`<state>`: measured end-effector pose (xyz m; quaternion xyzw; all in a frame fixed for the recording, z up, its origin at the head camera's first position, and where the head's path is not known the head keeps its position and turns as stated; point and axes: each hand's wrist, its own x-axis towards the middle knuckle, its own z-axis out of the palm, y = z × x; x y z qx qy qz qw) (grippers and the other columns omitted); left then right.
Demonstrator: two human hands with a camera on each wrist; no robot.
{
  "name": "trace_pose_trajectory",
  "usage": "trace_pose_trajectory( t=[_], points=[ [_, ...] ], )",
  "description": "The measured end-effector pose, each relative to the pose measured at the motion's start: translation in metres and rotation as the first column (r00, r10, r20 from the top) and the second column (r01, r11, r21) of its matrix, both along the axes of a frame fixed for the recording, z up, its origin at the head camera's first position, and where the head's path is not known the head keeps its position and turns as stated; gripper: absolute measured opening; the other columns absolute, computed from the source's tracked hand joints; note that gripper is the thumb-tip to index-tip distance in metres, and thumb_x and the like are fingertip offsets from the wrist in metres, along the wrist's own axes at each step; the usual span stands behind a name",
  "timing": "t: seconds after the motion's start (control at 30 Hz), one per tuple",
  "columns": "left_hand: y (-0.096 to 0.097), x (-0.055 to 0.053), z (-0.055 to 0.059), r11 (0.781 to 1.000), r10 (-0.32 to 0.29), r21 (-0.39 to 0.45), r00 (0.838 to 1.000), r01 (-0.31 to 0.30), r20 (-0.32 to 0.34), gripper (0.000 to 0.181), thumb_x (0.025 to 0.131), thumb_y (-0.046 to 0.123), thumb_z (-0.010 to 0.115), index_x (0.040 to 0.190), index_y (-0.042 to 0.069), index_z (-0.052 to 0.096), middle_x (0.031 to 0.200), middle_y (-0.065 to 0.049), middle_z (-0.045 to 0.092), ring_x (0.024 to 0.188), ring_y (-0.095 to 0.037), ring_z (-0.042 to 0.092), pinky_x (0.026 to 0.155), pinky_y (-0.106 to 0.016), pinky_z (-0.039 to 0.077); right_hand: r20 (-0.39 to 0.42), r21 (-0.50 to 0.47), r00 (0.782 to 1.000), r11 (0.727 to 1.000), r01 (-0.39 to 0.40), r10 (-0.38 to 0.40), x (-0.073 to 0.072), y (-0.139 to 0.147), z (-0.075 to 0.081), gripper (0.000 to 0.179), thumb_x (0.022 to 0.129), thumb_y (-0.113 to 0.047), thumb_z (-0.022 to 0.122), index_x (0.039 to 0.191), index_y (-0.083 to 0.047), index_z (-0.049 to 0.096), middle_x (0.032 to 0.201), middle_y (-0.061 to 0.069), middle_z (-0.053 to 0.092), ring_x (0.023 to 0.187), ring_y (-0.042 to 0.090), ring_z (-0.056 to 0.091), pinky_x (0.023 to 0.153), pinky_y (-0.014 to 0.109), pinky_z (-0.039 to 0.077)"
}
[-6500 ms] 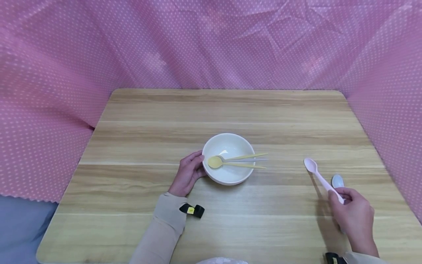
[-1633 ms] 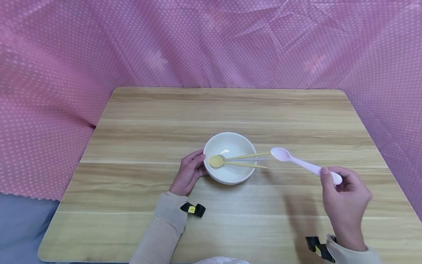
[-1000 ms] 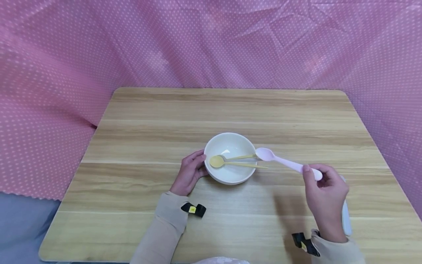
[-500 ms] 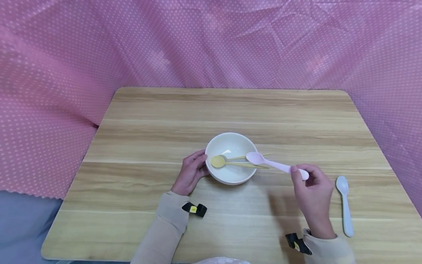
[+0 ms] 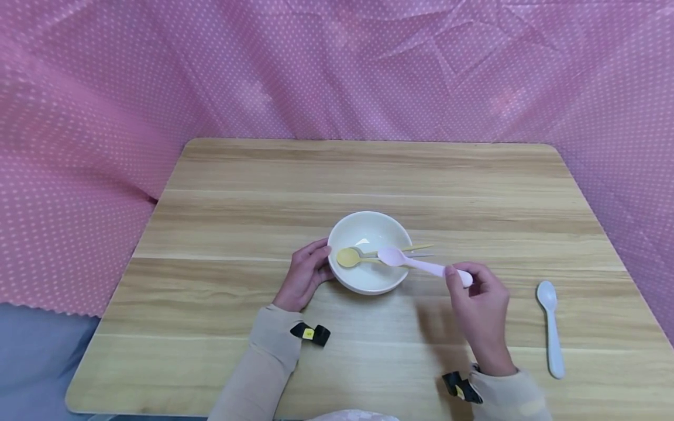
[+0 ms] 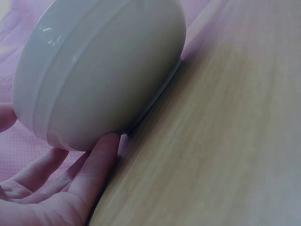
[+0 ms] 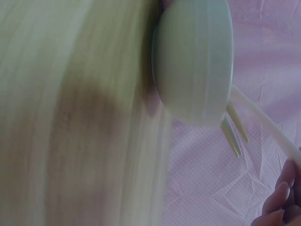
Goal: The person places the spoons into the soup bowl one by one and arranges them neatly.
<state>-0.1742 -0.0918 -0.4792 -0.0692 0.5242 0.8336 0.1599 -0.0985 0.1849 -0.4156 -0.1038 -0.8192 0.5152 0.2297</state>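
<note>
A white bowl (image 5: pixel 365 225) stands on the wooden table, with my left hand (image 5: pixel 305 275) holding its left side, thumb at the rim. In the left wrist view, fingers (image 6: pixel 96 165) of that hand touch the bowl's lower wall. A pale pink spoon (image 5: pixel 426 267) is pinched near its handle end by my right hand (image 5: pixel 481 313); its scoop hangs over the bowl's right part. Inside the bowl lie a yellow spoon (image 5: pixel 347 257), another yellow handle (image 5: pixel 420 248) and a greyish one, leaning over the right rim. The pink spoon partly hides them.
A light blue spoon (image 5: pixel 552 333) lies on the table (image 5: pixel 337 175) to the right of my right hand. Pink dotted cloth (image 5: pixel 337 70) hangs behind the table and along its sides.
My right hand picked up the pink spoon beside the light blue one and carried it left until its scoop came over the bowl. My left hand has stayed at the bowl.
</note>
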Motion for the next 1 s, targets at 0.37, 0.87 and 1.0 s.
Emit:
trace_pose_trajectory(
  t=[0.37, 0.87, 1.0],
  points=[
    [0.0, -0.001, -0.001, 1.0, -0.004, 0.002, 1.0, 0.004, 0.002, 0.045, 0.091, 0.017, 0.058, 0.132, 0.001, 0.05, 0.124, -0.019, 0.056, 0.093, -0.02, 0.062, 0.08, -0.032, 0.055, 0.061, 0.003, 0.998, 1.0, -0.012, 0.012, -0.004, -0.012, -0.007, 0.008, 0.085, -0.01, 0.067, 0.087, -0.002, 0.068, 0.07, -0.004, 0.054, 0.055, 0.01, 0.04, 0.045, 0.018, 0.032],
    [-0.001, -0.001, -0.003, 1.0, -0.003, -0.004, 1.0, 0.002, -0.007, 0.045, 0.091, 0.017, 0.058, 0.131, 0.001, 0.05, 0.124, -0.019, 0.056, 0.094, -0.021, 0.061, 0.08, -0.032, 0.055, 0.049, 0.019, 0.998, 0.999, -0.034, 0.033, -0.009, -0.027, -0.013, 0.008, 0.084, -0.011, 0.068, 0.086, -0.003, 0.069, 0.071, 0.001, 0.055, 0.057, 0.011, 0.039, 0.048, 0.018, 0.031],
    [0.0, -0.001, -0.002, 1.0, 0.0, -0.001, 1.0, 0.0, -0.005, 0.044, 0.091, 0.017, 0.057, 0.131, 0.002, 0.051, 0.125, -0.019, 0.056, 0.096, -0.022, 0.061, 0.081, -0.033, 0.055, 0.054, 0.028, 0.998, 0.999, -0.037, 0.036, -0.008, -0.029, -0.014, 0.009, 0.084, -0.012, 0.069, 0.087, -0.003, 0.069, 0.072, 0.002, 0.056, 0.058, 0.012, 0.039, 0.048, 0.018, 0.031]
  ],
)
